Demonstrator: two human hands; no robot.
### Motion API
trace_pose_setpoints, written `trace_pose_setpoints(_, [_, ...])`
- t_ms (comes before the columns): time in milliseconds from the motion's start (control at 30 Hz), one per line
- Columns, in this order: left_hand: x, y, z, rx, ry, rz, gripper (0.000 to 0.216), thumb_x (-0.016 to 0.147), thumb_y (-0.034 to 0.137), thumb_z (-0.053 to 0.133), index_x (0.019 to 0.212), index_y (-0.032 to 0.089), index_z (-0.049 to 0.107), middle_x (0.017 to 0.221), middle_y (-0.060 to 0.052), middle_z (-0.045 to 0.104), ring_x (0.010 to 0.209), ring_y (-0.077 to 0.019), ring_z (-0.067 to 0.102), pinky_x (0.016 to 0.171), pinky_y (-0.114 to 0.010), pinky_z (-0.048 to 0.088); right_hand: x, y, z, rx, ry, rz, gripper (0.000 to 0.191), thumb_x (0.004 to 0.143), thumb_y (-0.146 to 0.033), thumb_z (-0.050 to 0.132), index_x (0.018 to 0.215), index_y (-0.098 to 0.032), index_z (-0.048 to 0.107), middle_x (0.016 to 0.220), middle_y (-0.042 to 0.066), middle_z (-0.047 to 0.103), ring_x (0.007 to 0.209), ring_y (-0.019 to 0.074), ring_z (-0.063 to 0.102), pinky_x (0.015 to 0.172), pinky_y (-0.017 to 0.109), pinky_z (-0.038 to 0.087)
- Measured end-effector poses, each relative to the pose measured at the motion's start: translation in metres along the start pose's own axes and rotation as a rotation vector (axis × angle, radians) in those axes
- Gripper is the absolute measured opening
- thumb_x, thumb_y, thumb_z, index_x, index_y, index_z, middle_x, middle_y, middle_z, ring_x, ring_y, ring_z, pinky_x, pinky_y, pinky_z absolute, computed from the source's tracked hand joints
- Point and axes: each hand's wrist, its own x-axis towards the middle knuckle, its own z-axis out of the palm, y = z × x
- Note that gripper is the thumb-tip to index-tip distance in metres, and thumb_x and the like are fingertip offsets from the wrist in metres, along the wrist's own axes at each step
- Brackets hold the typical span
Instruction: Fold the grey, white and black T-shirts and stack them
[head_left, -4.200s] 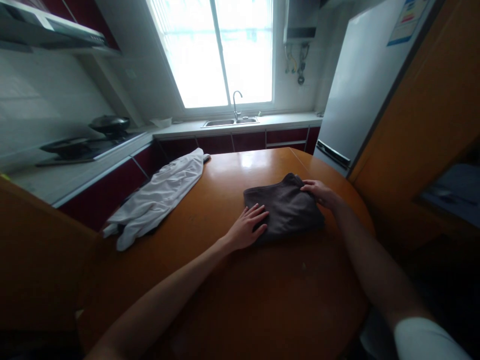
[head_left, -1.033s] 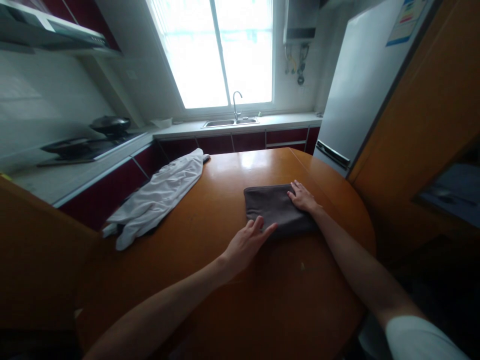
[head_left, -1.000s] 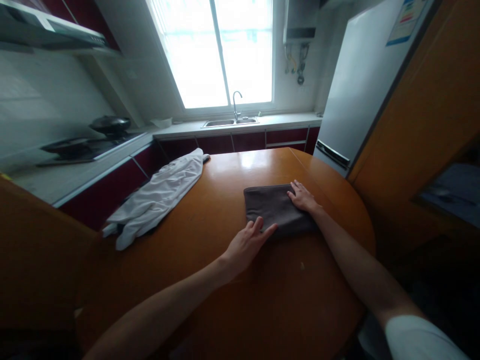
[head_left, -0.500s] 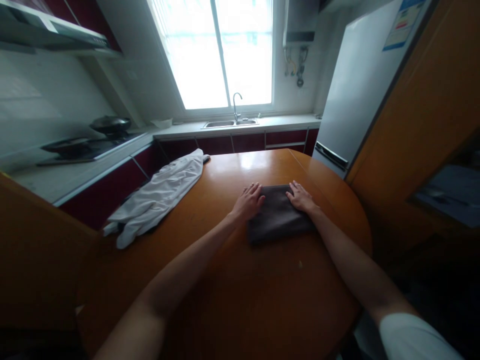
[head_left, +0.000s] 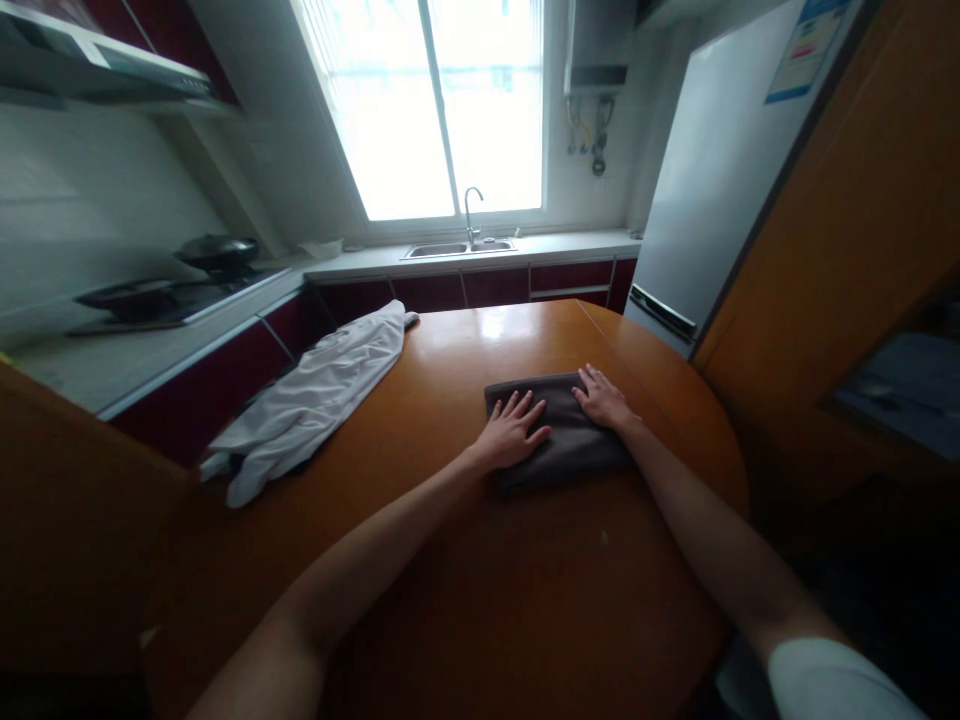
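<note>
A dark grey-brown folded cloth (head_left: pixel 574 445), roughly rectangular, lies flat on the wooden table (head_left: pixel 450 560). My left hand (head_left: pixel 511 432) rests on its left half, palm down with the fingers spread. On the upper right part of the cloth lies my right hand (head_left: pixel 602 398), fingers stretched out and flat. Neither hand grips anything. What kind of garment or cloth it is cannot be made out. To the left, a crumpled light grey garment (head_left: pixel 322 385) hangs partly over the table's edge, with something darker under it.
Beyond the table runs a counter (head_left: pixel 367 258) with a sink (head_left: pixel 439 249) and faucet (head_left: pixel 470 215) below a window. A stove with a pan (head_left: pixel 217 252) stands at the left. The refrigerator (head_left: pixel 716 180) rises close to the table's right far edge.
My left hand has moved down and slightly right, from the cloth's upper left corner onto its left half, with fingers now more spread. My right hand stays in place.
</note>
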Motion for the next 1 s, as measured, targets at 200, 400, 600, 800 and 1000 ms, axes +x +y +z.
trace_pose_setpoints(200, [-0.014, 0.014, -0.003, -0.065, 0.028, 0.018, 0.064, 0.103, 0.061, 0.034, 0.157, 0.028, 0.036, 0.168, -0.006, 0.023, 0.156, -0.0306, 0.013, 0.124, -0.058, 0.016, 0.0, -0.001, -0.001, 0.0, -0.005, 0.009, 0.065, 0.103, -0.048, 0.037, 0.159, -0.017, 0.032, 0.169, 0.009, 0.018, 0.155, 0.0267, 0.019, 0.124, 0.043, 0.022])
trace_pose_setpoints(400, [-0.029, 0.039, -0.007, -0.039, -0.029, 0.188, 0.06, 0.1, 0.061, 0.042, 0.155, 0.035, 0.04, 0.166, -0.007, 0.029, 0.154, -0.0359, 0.018, 0.12, -0.067, 0.019, -0.002, -0.004, -0.005, 0.031, 0.009, 0.008, 0.064, 0.103, -0.048, 0.037, 0.159, -0.019, 0.032, 0.169, 0.009, 0.019, 0.154, 0.0264, 0.021, 0.123, 0.045, 0.025])
trace_pose_setpoints(600, [-0.04, 0.062, -0.018, -0.068, 0.057, 0.346, 0.058, 0.103, 0.055, 0.04, 0.158, 0.037, 0.032, 0.166, -0.004, 0.029, 0.155, -0.0292, 0.02, 0.123, -0.057, 0.02, -0.007, -0.005, -0.026, 0.079, 0.171, 0.072, 0.061, 0.104, -0.04, 0.028, 0.16, -0.015, 0.029, 0.166, 0.012, 0.027, 0.154, 0.0257, 0.024, 0.123, 0.046, 0.026])
trace_pose_setpoints(800, [-0.05, 0.075, 0.003, -0.038, -0.038, 0.411, 0.064, 0.1, 0.062, 0.044, 0.154, 0.03, 0.041, 0.164, -0.01, 0.032, 0.154, -0.0337, 0.022, 0.122, -0.06, 0.02, -0.012, -0.006, -0.022, 0.016, 0.056, 0.012, 0.062, 0.103, -0.046, 0.033, 0.161, -0.021, 0.029, 0.169, 0.009, 0.017, 0.156, 0.0287, 0.013, 0.123, 0.057, 0.017])
trace_pose_setpoints(1000, [-0.028, 0.051, -0.028, -0.211, 0.053, 0.38, 0.048, 0.104, 0.052, 0.041, 0.146, 0.033, 0.052, 0.155, -0.005, 0.049, 0.147, -0.0269, 0.039, 0.12, -0.052, 0.03, -0.009, 0.004, -0.037, 0.224, 0.175, 0.08, 0.057, 0.103, -0.041, 0.038, 0.153, -0.015, 0.043, 0.163, 0.014, 0.034, 0.151, 0.0252, 0.031, 0.122, 0.041, 0.029])
